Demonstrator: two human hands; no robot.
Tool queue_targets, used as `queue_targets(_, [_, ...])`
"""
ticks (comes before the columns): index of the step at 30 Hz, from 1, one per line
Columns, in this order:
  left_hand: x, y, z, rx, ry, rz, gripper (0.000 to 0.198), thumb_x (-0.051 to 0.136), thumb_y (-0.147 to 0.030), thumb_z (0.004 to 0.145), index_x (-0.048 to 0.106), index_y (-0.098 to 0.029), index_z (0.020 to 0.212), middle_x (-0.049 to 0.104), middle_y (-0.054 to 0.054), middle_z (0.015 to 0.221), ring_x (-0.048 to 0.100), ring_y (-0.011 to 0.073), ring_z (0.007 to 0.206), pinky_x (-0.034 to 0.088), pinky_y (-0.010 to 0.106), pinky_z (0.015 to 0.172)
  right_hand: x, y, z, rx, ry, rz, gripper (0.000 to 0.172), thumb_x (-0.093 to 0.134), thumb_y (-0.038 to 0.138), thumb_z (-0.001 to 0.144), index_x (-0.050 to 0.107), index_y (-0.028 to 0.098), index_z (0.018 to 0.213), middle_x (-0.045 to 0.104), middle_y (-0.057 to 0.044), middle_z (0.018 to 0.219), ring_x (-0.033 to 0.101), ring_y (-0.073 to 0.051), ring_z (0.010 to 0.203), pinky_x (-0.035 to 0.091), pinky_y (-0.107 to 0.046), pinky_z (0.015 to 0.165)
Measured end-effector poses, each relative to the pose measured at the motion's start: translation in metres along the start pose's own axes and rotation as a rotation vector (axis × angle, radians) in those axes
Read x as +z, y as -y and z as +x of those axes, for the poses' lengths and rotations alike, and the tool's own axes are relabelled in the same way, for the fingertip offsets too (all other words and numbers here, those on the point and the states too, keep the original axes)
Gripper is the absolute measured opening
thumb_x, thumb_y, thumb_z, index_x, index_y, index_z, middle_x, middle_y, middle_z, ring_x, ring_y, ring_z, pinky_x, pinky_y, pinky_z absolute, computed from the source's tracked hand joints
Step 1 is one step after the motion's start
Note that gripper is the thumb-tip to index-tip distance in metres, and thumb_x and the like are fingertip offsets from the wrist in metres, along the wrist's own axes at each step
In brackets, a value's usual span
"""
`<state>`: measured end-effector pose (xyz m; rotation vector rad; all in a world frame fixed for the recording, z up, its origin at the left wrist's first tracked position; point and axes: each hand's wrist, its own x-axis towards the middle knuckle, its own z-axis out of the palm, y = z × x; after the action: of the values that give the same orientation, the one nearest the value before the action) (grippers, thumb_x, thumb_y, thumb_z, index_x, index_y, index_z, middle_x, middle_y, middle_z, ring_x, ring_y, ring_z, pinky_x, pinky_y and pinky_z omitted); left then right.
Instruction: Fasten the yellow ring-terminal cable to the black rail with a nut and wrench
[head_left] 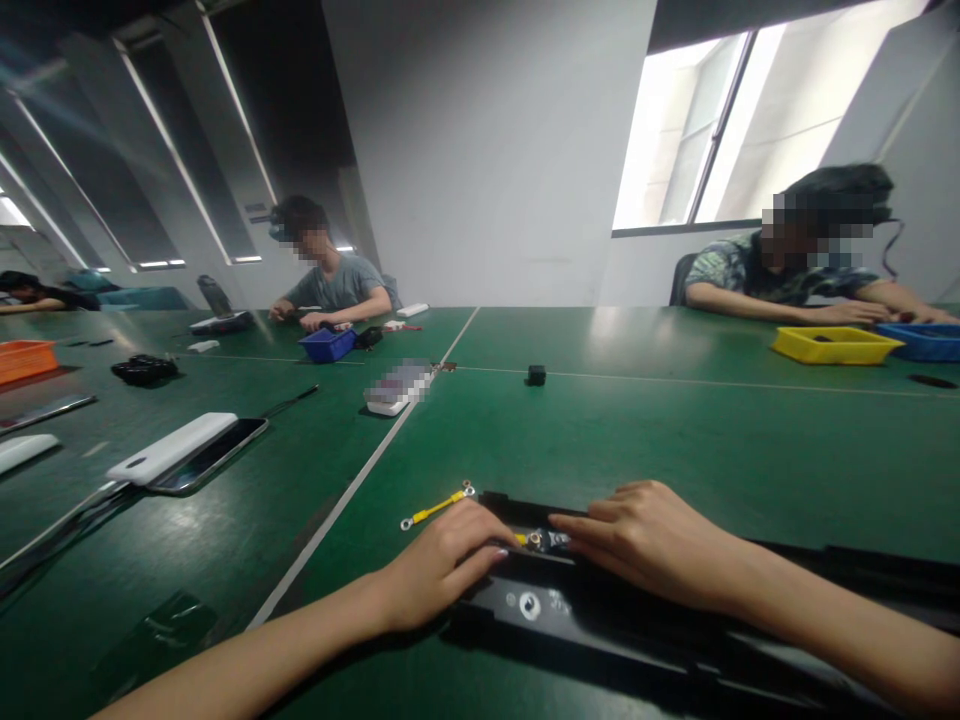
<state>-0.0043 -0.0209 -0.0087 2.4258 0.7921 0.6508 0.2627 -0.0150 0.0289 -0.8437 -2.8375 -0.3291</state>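
Observation:
A long black metal rail [600, 620] lies across the near edge of the green table [675, 440]. My left hand [442, 565] rests on the rail's left end, fingers curled and pressed together over a small yellow part. My right hand [649, 540] lies on the rail opposite, its fingertips pinched at a small metal nut or screw [535, 541] between the two hands. A short yellow wire with ring terminals [437, 507] lies on the table just beyond my left hand.
A white power bank and a phone [187, 455] lie to the left. A small black cube [535, 375] sits mid-table. Other people sit at the far side, with a blue bin [328, 344] at left, and a yellow bin [834, 345] and another blue bin [926, 342] at right.

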Motion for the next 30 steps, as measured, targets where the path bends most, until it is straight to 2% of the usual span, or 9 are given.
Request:
queue_targets(7, [0.0004,0.0003,-0.0003,-0.008,0.0,0.019,0.021,0.041,-0.022,0.098,0.059,-0.018,0.109,0.062,0.008,0.106,0.054,0.0203,0.1,0.041,0.033,0.093,0.0014,-0.0006,0.0,-0.001,-0.009,0.004,0.024,0.047,0.027,0.095,0.063,0.021,0.113,0.067,0.0,0.066,0.059,-0.011,0.052,0.028,-0.025,0.05])
queue_targets(15, [0.0,-0.0001,0.0001,-0.01,0.001,0.02,0.02,0.042,-0.021,0.098,0.058,-0.018,0.109,0.061,0.007,0.106,0.054,0.0194,0.101,0.041,0.032,0.092,-0.0014,0.0,0.0011,0.003,0.038,0.021,0.023,0.046,0.026,0.096,0.063,0.019,0.11,0.069,-0.002,0.073,0.063,-0.013,0.059,0.031,-0.026,0.053])
queue_targets(30, [0.0009,0.0014,-0.0001,-0.007,0.013,0.016,0.021,0.041,-0.021,0.098,0.058,-0.018,0.109,0.061,0.007,0.106,0.054,0.02,0.1,0.041,0.033,0.092,0.0017,-0.0008,-0.0008,0.019,0.041,-0.016,0.026,0.047,0.029,0.096,0.061,0.022,0.116,0.068,0.0,0.068,0.061,-0.013,0.054,0.03,-0.026,0.051])
